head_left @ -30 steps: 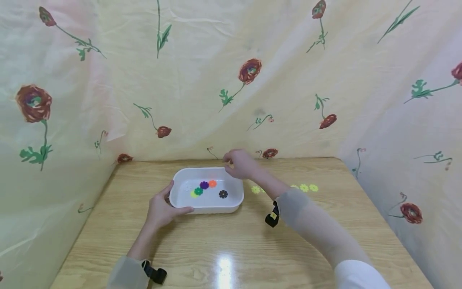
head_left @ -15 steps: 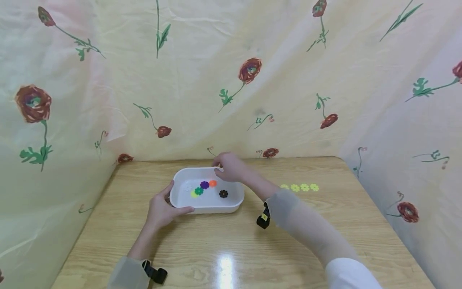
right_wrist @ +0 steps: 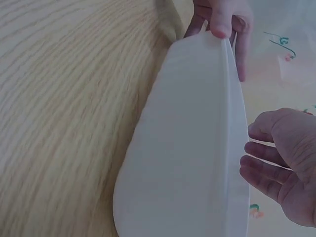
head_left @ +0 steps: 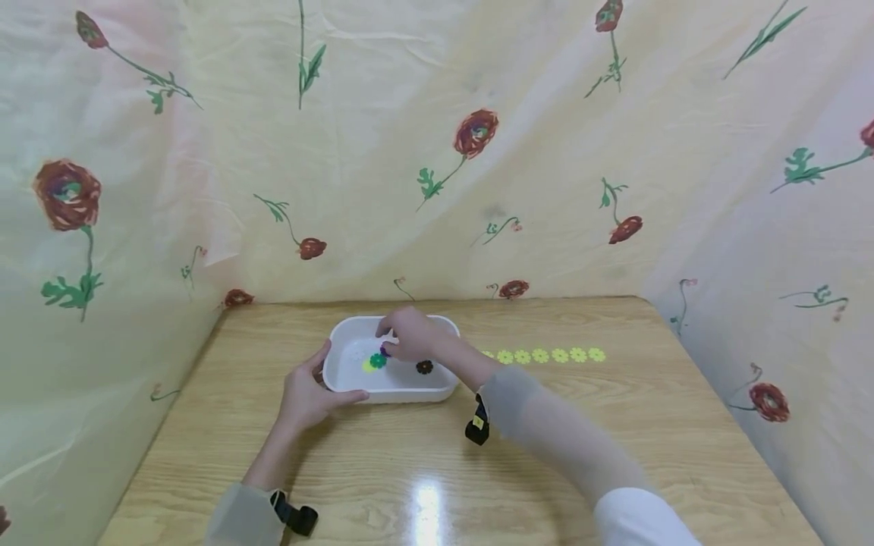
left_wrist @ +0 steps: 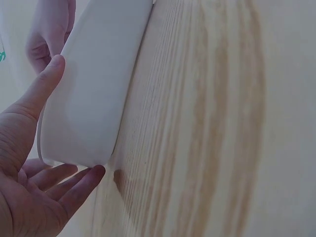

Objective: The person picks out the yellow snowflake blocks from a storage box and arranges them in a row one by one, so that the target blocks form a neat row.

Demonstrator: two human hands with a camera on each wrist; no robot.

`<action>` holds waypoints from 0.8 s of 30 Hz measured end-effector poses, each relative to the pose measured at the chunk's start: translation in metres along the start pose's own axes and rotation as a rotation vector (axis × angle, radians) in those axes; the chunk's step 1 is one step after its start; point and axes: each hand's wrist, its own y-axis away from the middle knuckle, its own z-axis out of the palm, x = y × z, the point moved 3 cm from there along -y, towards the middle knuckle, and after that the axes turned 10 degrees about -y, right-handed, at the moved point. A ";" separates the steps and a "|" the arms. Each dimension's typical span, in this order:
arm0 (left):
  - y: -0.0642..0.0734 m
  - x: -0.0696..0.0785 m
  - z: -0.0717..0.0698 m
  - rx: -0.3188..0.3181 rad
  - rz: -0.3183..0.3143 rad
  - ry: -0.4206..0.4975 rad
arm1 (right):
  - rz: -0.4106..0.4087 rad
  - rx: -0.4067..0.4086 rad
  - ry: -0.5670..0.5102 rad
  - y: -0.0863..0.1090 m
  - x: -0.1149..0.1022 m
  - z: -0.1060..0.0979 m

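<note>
A white plastic tray (head_left: pixel 396 396) stands on the table, its left end held by my left hand (head_left: pixel 303 394). In the left wrist view the thumb lies on the tray's rim and the fingers support its end. My right hand (head_left: pixel 413 336) reaches over the tray from the right, fingers loosely bent and apart, just above a purple flower-shaped piece (head_left: pixel 385 352). Beside it in the tray lie a green piece (head_left: pixel 378 361), a yellow one (head_left: pixel 369 366) and a black one (head_left: pixel 425 367). The orange piece is hidden by the right hand, whose fingertips are partly behind the tray wall in the right wrist view.
Right of the tray, several yellow flower-shaped pieces (head_left: pixel 540 355) lie in a row on the wooden table (head_left: pixel 382 470). Flower-patterned cloth (head_left: pixel 382 152) hangs along the table's back and sides.
My right hand has moved left and down, from above the tray's back right rim into the tray, covering the orange piece and uncovering more of the yellow row. The left hand has stayed put.
</note>
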 end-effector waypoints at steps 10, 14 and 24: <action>0.000 -0.001 0.002 0.006 0.007 0.003 | -0.013 -0.070 0.056 -0.013 -0.009 0.018; 0.000 -0.002 0.002 0.022 0.027 0.016 | -0.043 -0.102 0.113 -0.017 -0.014 0.028; 0.000 -0.003 0.000 0.023 0.055 0.040 | -0.001 -0.169 0.140 -0.025 -0.015 0.047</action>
